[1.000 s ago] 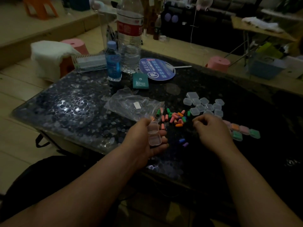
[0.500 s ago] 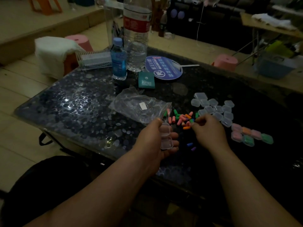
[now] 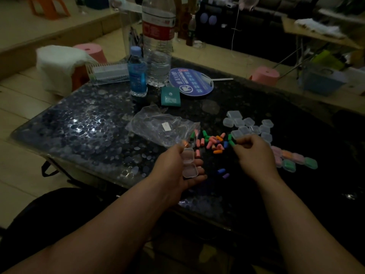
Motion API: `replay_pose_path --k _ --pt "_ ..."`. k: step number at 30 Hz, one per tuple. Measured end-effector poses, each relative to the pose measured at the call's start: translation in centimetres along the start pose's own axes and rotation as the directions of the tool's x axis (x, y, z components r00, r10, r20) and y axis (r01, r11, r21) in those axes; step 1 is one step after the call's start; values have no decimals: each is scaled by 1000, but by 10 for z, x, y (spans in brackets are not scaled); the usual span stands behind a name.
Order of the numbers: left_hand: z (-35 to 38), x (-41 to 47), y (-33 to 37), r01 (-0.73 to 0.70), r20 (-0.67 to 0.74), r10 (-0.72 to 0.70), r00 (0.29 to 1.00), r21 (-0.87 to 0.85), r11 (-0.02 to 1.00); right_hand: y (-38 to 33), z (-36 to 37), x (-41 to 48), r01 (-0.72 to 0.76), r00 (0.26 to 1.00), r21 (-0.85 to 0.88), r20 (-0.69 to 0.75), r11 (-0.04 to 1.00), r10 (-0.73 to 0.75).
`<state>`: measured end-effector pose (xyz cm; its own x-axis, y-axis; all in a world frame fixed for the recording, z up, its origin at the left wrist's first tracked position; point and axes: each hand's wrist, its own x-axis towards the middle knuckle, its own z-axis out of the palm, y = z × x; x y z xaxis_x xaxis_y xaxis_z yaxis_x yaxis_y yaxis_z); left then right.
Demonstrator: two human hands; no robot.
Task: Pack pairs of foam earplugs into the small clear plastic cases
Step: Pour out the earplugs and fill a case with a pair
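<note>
Head view: your left hand (image 3: pixel 173 167) grips an open clear plastic case (image 3: pixel 188 164), your right hand (image 3: pixel 254 153) pinches a green foam earplug (image 3: pixel 231 143); several filled cases (image 3: pixel 292 161) sit right, many empty cases (image 3: pixel 248 127) wait.

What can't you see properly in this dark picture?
Head view:
- Big bottle: cap cut off by the top edge.
- Right hand: curled fingers hide whether it pinches the green earplug.
- Case in the left hand: dim light hides whether anything is inside.
- Fan: writing too small.

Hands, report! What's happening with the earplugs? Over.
Left hand holds open clear case. Right hand pinches green earplug. Nothing in the way.
</note>
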<state>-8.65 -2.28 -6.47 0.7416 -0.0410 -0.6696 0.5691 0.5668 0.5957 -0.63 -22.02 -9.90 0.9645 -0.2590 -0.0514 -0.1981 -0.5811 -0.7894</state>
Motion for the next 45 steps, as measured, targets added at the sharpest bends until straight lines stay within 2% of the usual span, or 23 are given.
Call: replay_pose_path --k 3,5,12,14,21,26,29,33,35,38,45 --pt "4 1 1 24 6 -24 1000 1 1000 -16 -14 -21 88 996 34 21 996 -89" --pt "9 -1 1 38 27 -38 999 17 999 -29 -20 -40 156 981 93 102 983 -166" --pt "19 2 -3 61 88 -61 994 8 998 -31 -14 -83 493 826 -18 324 870 -461" --pt "19 5 -3 64 101 -66 993 20 998 -28 -11 -84 554 797 -80 338 829 -500" --pt "16 5 -4 58 142 -61 988 23 998 -23 -5 -82 629 756 -193 377 753 -536" --pt "18 4 -2 49 151 -52 987 20 999 -21 0 -81 626 767 -196 332 755 -550" --pt "20 4 -1 40 145 -42 988 21 999 -23 -1 -79 605 778 -133 308 785 -548" --pt "22 0 0 35 104 -44 994 87 996 -17 -8 -56 456 881 -62 173 888 -441" --pt "22 -1 1 28 69 -36 997 113 993 -6 -10 -37 363 930 -116 112 924 -351" --pt "23 -1 4 29 56 -35 998 98 995 20 -7 -8 265 964 -271 104 926 -245" --pt "23 6 7 47 55 -51 997 72 996 25 19 18 239 971 -473 131 848 -201"
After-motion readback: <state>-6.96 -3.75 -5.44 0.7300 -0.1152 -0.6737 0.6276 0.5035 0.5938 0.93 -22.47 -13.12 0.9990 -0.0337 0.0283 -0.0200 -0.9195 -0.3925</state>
